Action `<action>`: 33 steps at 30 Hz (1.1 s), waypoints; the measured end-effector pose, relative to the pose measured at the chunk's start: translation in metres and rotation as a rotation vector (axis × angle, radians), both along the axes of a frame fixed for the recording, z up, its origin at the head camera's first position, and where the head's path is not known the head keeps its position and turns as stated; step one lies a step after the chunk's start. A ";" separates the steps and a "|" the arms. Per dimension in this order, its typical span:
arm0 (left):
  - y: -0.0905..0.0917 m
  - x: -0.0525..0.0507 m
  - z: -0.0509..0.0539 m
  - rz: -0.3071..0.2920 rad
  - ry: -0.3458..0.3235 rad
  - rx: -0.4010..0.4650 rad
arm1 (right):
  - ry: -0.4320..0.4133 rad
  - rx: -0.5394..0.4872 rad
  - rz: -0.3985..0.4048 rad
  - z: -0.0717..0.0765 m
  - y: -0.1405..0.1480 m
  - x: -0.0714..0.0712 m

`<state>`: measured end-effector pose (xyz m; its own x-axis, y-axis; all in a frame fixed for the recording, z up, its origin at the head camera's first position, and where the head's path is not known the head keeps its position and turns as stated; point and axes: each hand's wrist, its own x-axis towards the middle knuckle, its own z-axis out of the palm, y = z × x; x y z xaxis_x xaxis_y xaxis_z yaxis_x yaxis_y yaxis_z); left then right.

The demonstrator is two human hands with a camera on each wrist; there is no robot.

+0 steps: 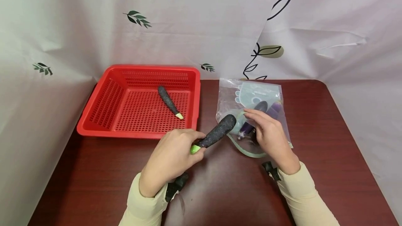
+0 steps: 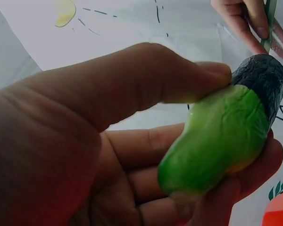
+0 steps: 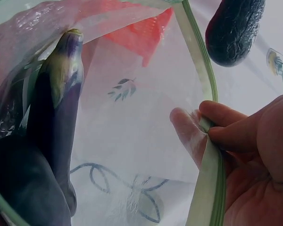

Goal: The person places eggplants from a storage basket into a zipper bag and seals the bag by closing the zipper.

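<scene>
My left hand (image 1: 174, 154) grips a black, rough-skinned toy eggplant (image 1: 220, 130) by its bright green end (image 2: 217, 136), between thumb and fingers. Its rounded dark end points toward a clear zip bag (image 1: 226, 91) lying on the right. My right hand (image 1: 272, 138) pinches the green zip rim (image 3: 212, 155) of the bag, whose mouth stands open. Inside the bag lie a purple eggplant (image 3: 56, 108) and a darker one (image 3: 23, 176); the fingers partly hide them in the head view. The held eggplant is outside the bag, near its mouth.
A red perforated basket (image 1: 138, 135) stands on the left of the dark wooden table (image 1: 320, 132), with another black eggplant (image 1: 168, 100) with a pale green tip in it. White curtains (image 1: 188, 20) with leaf prints surround the table's back and sides.
</scene>
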<state>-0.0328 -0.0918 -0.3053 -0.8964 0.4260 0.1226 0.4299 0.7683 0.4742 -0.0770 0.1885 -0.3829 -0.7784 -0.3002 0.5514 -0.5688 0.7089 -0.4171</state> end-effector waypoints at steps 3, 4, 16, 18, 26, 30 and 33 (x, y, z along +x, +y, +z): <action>0.002 0.000 -0.001 -0.019 0.004 -0.007 | 0.004 -0.004 0.002 0.000 0.000 -0.001; 0.003 0.000 -0.002 -0.026 0.006 -0.008 | 0.004 -0.006 0.002 0.000 0.000 -0.001; 0.013 0.003 -0.009 -0.096 0.034 -0.029 | 0.022 -0.024 0.008 -0.001 0.000 0.000; 0.015 0.003 -0.011 -0.097 0.040 -0.032 | 0.030 -0.026 0.010 -0.001 0.000 0.000; 0.027 0.002 -0.014 -0.100 0.045 -0.072 | 0.028 -0.023 0.004 0.001 0.001 0.001; 0.031 0.002 -0.017 -0.095 0.067 -0.082 | 0.032 -0.027 0.009 0.001 0.001 0.001; 0.035 0.002 -0.019 -0.087 0.097 -0.089 | 0.039 -0.028 0.014 0.001 0.001 0.001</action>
<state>-0.0306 -0.0573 -0.3244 -0.8414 0.5147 0.1649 0.5372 0.7631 0.3592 -0.0759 0.1892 -0.3815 -0.7521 -0.2950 0.5893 -0.5949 0.6886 -0.4145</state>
